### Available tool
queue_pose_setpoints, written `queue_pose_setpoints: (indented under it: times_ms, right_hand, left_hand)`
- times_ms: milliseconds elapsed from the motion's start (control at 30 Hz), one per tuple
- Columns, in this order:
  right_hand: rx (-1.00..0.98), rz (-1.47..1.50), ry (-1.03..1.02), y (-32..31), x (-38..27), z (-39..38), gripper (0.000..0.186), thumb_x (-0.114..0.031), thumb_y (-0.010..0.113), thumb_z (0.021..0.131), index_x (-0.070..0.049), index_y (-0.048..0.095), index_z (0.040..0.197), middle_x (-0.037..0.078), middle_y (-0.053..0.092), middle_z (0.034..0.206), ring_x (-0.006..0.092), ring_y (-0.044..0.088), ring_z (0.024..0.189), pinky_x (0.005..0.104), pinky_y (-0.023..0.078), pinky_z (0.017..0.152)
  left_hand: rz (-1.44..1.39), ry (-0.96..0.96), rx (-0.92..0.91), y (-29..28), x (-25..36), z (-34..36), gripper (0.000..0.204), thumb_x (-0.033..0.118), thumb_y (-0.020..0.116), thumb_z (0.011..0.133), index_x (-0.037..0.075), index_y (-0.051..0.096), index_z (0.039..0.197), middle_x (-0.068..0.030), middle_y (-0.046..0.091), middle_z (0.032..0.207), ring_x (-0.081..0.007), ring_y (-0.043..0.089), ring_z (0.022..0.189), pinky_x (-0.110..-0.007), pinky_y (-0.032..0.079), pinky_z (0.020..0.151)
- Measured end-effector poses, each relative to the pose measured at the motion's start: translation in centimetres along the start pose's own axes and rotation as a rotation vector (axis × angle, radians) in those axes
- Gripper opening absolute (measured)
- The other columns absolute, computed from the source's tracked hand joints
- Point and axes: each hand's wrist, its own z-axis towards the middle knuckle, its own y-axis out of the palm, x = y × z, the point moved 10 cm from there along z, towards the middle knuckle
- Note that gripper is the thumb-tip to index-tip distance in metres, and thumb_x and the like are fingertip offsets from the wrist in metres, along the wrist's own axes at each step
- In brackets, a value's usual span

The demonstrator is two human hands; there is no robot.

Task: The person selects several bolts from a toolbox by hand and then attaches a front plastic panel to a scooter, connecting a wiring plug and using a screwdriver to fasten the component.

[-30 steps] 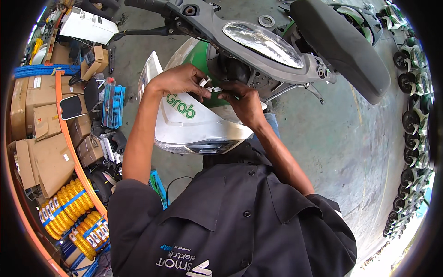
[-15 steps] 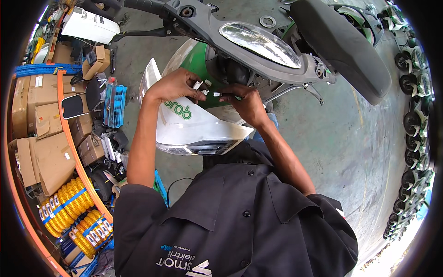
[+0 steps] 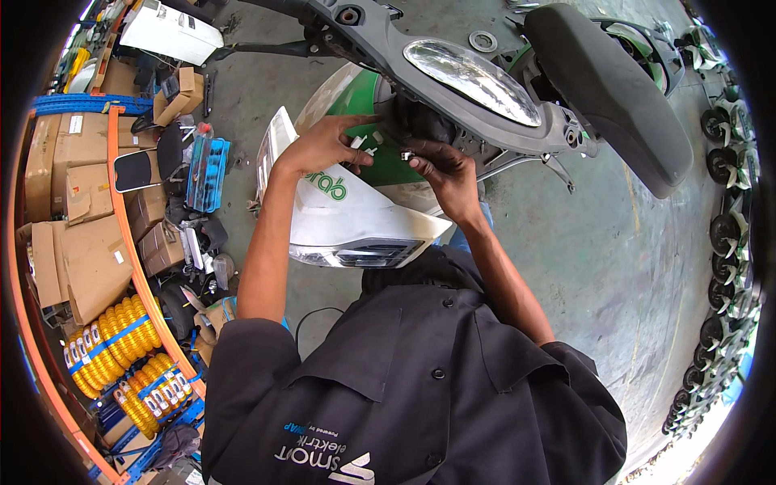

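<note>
My left hand (image 3: 327, 147) is closed around small white wire connectors (image 3: 358, 143), its index finger stretched toward the dark gap in the scooter. Opposite it, my right hand (image 3: 444, 171) pinches a small pale connector (image 3: 406, 155) between thumb and fingers. A short gap separates the two. Both hands are above the scooter's white and green front panel (image 3: 356, 218), just below the grey handlebar cover (image 3: 384, 61) with its shiny oval lens (image 3: 473, 81). Wires behind the fingers are mostly hidden in shadow.
A black scooter seat (image 3: 610, 97) extends at upper right. To the left, an orange and blue rack (image 3: 121, 194) holds cardboard boxes (image 3: 93, 275) and yellow coils (image 3: 121, 335). A blue tray (image 3: 208, 174) stands beside it. Scooters (image 3: 723, 218) line the far right.
My left index finger has stretched out toward the gap. My right hand has turned, showing more of its thumb and the connector. The whole view has shifted slightly.
</note>
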Motion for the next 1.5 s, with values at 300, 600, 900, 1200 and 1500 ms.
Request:
queue_pose_setpoints:
  times_ms: [300, 600, 900, 1200, 1500]
  right_hand:
    - [0.022, 0.337, 0.082, -0.5, 1.9, -0.4, 0.026, -0.006, 0.074, 0.092, 0.002, 0.069, 0.116, 0.01, 0.073, 0.111, 0.0154, 0.066, 0.102, 0.0307, 0.052, 0.094]
    - [0.043, 1.12, 0.111, -0.1, 5.1, -0.6, 0.019, 0.001, 0.065, 0.091, -0.002, 0.068, 0.109, 0.012, 0.069, 0.111, 0.0234, 0.064, 0.111, 0.0398, 0.047, 0.107]
    - [-0.018, 1.091, 0.099, 0.1, 4.5, -0.8, 0.027, 0.01, 0.054, 0.085, 0.001, 0.068, 0.105, 0.016, 0.069, 0.111, 0.0261, 0.064, 0.108, 0.038, 0.048, 0.105]
    - [-0.013, 0.549, 0.014, -0.3, 4.6, -0.8, 0.026, 0.012, 0.048, 0.082, 0.003, 0.07, 0.091, 0.011, 0.072, 0.093, 0.0229, 0.068, 0.089, 0.0332, 0.052, 0.084]
    - [-0.05, -0.207, -0.1, -0.2, 1.1, -1.6, 0.026, 0.005, 0.056, 0.08, -0.001, 0.072, 0.1, 0.015, 0.074, 0.099, 0.0268, 0.071, 0.089, 0.0351, 0.055, 0.078]
  left_hand:
    - [0.015, -0.06, 0.056, 0.7, 0.0, 1.4, 0.036, 0.003, 0.078, 0.083, -0.001, 0.07, 0.117, -0.0086, 0.073, 0.083, -0.012, 0.067, 0.066, -0.027, 0.051, 0.062]
    - [-0.073, 0.139, 0.222, 1.6, -0.6, -1.2, 0.015, -0.006, 0.073, 0.085, -0.001, 0.071, 0.099, -0.0053, 0.074, 0.084, -0.0075, 0.058, 0.065, -0.026, 0.047, 0.06]
    - [0.074, 0.331, 0.451, 2.0, 1.1, -3.5, 0.017, -0.015, 0.063, 0.083, -0.005, 0.071, 0.093, -0.0151, 0.077, 0.095, -0.0222, 0.077, 0.087, -0.028, 0.059, 0.072]
    - [0.084, 0.333, 0.503, 2.0, 1.3, -3.9, 0.013, -0.017, 0.064, 0.082, -0.009, 0.07, 0.091, -0.0163, 0.075, 0.098, -0.0208, 0.075, 0.089, -0.03, 0.062, 0.078]
    - [-0.064, 0.238, 0.53, 1.2, 0.0, -3.7, 0.011, -0.013, 0.07, 0.083, -0.007, 0.07, 0.092, -0.0157, 0.076, 0.097, -0.0184, 0.074, 0.091, -0.028, 0.059, 0.082]
